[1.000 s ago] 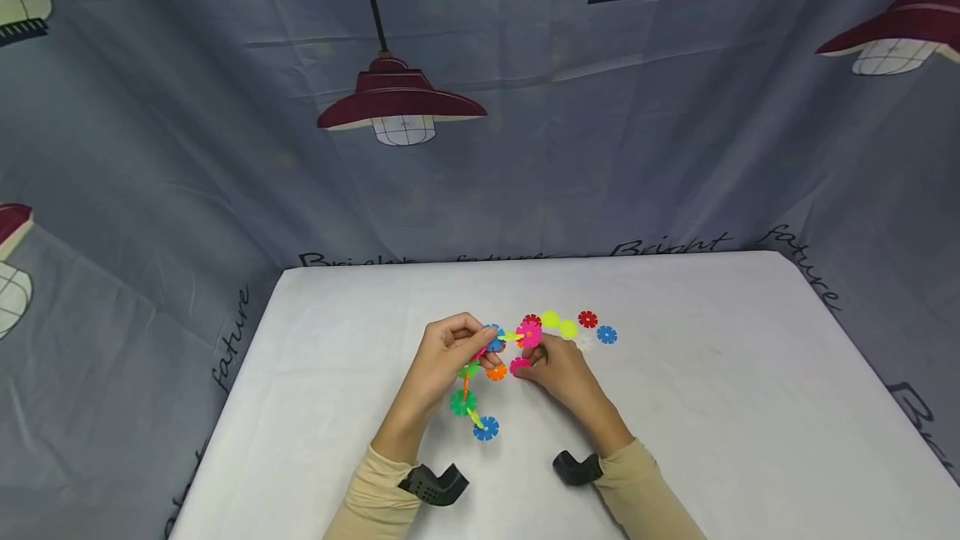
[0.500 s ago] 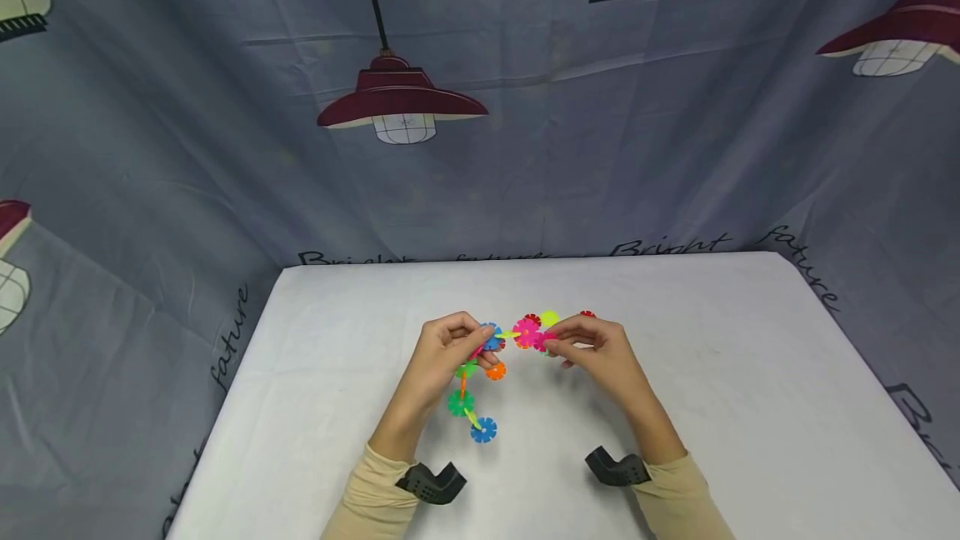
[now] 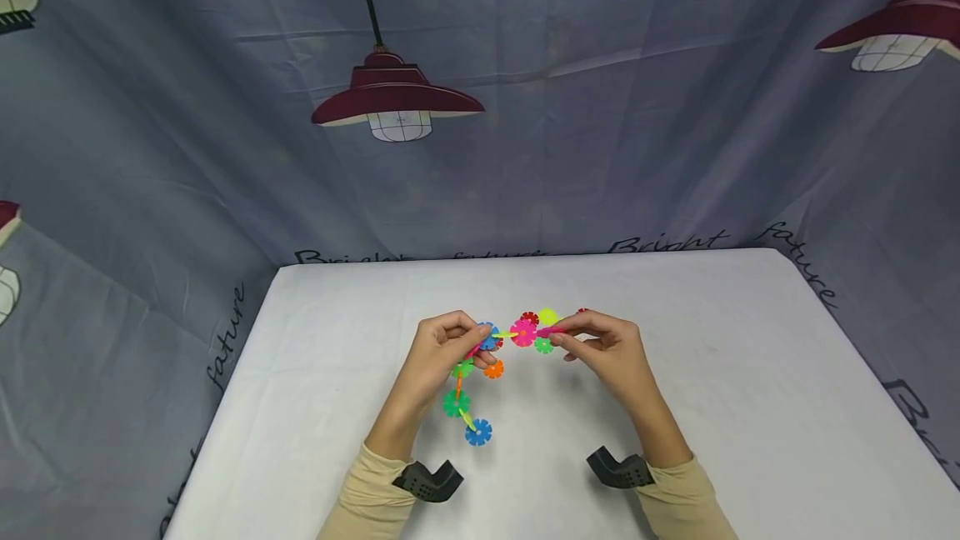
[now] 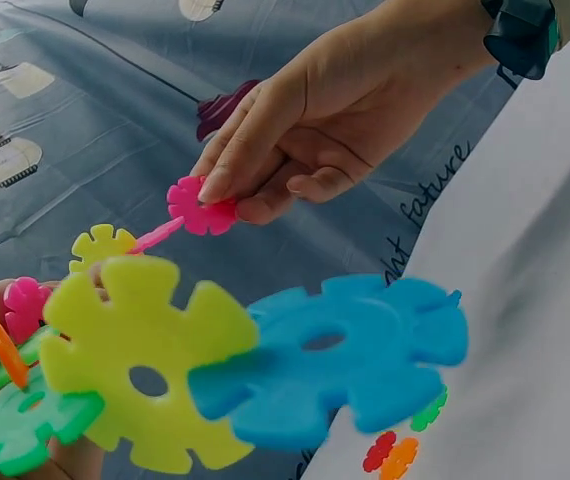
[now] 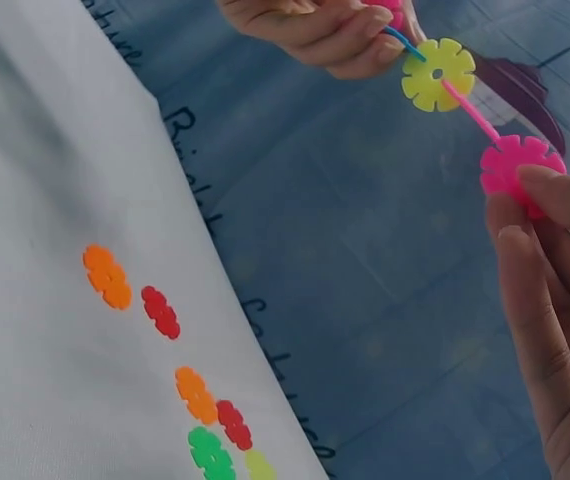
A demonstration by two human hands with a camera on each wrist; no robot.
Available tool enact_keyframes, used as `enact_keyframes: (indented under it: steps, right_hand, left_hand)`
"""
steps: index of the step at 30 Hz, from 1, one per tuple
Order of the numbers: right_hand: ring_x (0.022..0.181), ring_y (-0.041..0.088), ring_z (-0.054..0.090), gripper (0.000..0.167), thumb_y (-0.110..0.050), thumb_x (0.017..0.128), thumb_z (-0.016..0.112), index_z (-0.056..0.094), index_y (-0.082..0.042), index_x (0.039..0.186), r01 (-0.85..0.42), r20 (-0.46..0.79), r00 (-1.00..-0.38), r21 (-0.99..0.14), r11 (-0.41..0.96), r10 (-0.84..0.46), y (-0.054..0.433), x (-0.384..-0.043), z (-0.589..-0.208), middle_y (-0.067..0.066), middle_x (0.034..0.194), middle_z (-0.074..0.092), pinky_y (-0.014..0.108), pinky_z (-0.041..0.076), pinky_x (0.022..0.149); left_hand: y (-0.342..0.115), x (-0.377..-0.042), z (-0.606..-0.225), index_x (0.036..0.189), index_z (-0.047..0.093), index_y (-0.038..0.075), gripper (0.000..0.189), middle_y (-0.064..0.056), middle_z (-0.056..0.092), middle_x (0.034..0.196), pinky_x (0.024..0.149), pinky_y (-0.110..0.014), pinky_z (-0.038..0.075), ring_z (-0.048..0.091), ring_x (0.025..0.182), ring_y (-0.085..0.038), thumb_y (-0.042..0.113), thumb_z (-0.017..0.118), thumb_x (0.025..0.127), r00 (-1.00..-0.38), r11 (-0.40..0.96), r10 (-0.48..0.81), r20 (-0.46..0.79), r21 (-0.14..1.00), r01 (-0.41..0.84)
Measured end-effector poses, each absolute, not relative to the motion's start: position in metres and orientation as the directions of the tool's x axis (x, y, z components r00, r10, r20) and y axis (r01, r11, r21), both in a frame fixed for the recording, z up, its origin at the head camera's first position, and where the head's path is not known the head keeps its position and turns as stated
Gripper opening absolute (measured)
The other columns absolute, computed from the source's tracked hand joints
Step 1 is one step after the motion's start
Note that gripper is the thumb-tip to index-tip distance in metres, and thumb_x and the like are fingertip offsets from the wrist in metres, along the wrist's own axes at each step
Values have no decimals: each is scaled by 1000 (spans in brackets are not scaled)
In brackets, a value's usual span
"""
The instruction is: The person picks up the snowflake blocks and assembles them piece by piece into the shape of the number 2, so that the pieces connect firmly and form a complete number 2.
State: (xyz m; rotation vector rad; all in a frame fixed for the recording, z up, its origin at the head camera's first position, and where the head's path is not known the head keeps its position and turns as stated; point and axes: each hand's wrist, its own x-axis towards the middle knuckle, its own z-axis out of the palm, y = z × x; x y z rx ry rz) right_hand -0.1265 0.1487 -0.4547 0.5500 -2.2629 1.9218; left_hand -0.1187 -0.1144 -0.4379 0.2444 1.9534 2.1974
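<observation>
My left hand [image 3: 440, 350] grips a chain of slotted plastic flower discs near a blue disc [image 3: 488, 336]. From it the lower part hangs down through green, orange and yellow discs to a blue end disc [image 4: 405, 335]. Toward the right, a yellow disc [image 5: 438, 75] leads to a pink disc [image 3: 523, 332]. My right hand [image 3: 606, 344] pinches another pink disc [image 5: 513, 165] between thumb and fingers, its edge meeting the chain's pink disc. In the left wrist view, a large yellow disc [image 4: 125, 360] covers part of the left hand.
Loose discs lie on the white table [image 3: 712, 373] beyond and under the chain: an orange disc [image 3: 493, 369], a green disc [image 3: 543, 346], a red disc [image 3: 530, 317] and a yellow disc [image 3: 548, 317]. The right hand hides others. A grey printed curtain [image 3: 525, 173] hangs behind.
My right hand has moved up and right with the pink disc, from beside the left hand to the chain's right end. The disc has turned nearly edge-on. The left hand stays almost in place.
</observation>
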Motion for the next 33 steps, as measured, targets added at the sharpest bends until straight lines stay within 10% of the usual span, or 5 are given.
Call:
enact_keyframes:
  steps: [10, 15, 23, 33]
  right_hand:
    - [79, 11, 74, 20, 3, 82, 84, 81, -9, 97, -443, 395, -891, -865, 236, -222, 148, -123, -455, 8, 94, 80, 27, 62, 68]
    - [85, 3, 74, 24, 7, 77, 85, 82, -10, 94, -550, 495, -834, -777, 306, -243, 147, -122, -453, 6, 92, 81, 20, 60, 72]
    - [85, 2, 75, 28, 9, 73, 88, 82, -9, 93, -608, 559, -794, -724, 326, -237, 143, -122, -453, 5, 90, 81, 16, 59, 74]
    - [86, 4, 74, 27, 5, 77, 87, 82, -11, 97, -590, 550, -807, -730, 345, -216, 141, -122, -454, 3, 91, 81, 17, 59, 73]
  left_hand:
    - [-114, -119, -438, 89, 66, -8, 26, -7, 76, 82, 75, -49, 64, 75, 69, -23, 16, 72, 98, -963, -121, 268, -13, 992, -47]
    - [-114, -119, -438, 90, 62, -15, 31, -7, 75, 80, 70, -36, 64, 75, 67, -19, 14, 72, 98, -965, -125, 262, 4, 992, -30]
    - [-113, -119, -440, 90, 64, -14, 28, -32, 70, 88, 74, -47, 64, 75, 67, -19, 12, 70, 99, -964, -117, 267, 5, 993, -27]
    - [-114, -118, -437, 97, 58, -24, 38, -28, 73, 91, 71, -35, 65, 75, 67, -17, 12, 69, 99, -962, -122, 274, 3, 992, -32]
